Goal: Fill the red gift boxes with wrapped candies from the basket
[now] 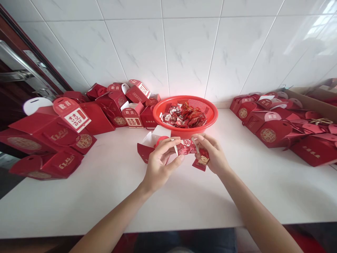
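Note:
Between my two hands, above the white table, is a red wrapped candy point(186, 147) with a pale printed label. My left hand point(161, 163) closes its thumb and fingers on the candy's left end. My right hand point(213, 154) pinches the right end and also keeps a second red packet with gold print point(202, 160) hanging below its fingers. Behind my left hand stands an open red gift box point(143, 151), partly hidden by that hand. Just beyond my hands, a red plastic basket point(214, 117) holds many red wrapped candies point(184, 115).
Red gift boxes with handles point(50, 130) are piled on the left of the white table point(184, 200). More red boxes point(268, 130) lie on the right, with a cardboard carton point(302, 100) behind them. A tiled wall point(189, 52) bounds the back; a door handle point(23, 66) shows at left.

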